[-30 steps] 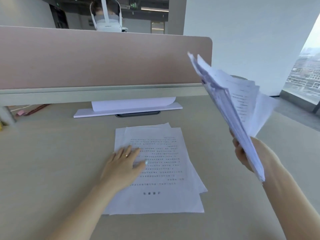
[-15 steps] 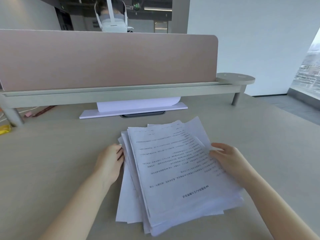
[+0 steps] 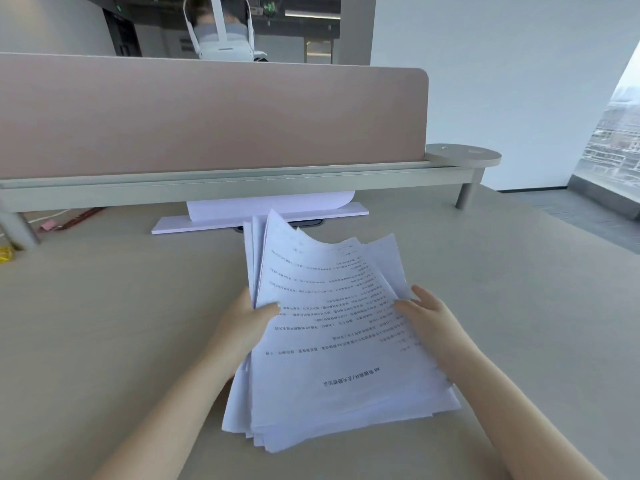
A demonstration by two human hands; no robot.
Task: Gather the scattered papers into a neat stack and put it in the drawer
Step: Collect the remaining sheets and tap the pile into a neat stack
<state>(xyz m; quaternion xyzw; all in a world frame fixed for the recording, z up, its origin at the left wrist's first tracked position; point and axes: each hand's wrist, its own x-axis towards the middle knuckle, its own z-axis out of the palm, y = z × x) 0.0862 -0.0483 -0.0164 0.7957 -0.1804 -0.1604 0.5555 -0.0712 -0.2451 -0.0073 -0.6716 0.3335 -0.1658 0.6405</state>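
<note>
A loose, uneven pile of white printed papers [image 3: 332,341] lies in the middle of the beige desk [image 3: 104,323], its far end lifted and curling upward. My left hand [image 3: 242,323] grips the pile's left edge, thumb on top of the sheets. My right hand [image 3: 429,323] holds the right edge, fingers spread over the top sheet. The sheets are fanned out and their corners do not line up. No drawer is in view.
A pink divider panel [image 3: 207,116] on a grey rail [image 3: 242,188] closes the far side of the desk. A white stand [image 3: 259,220] with a curved sheet sits under the rail. A person sits behind the panel. The desk's right edge drops to the floor by a window.
My right hand brought its bundle down onto the sheets on the desk. Both hands then took the merged pile by its sides and raised its far end.
</note>
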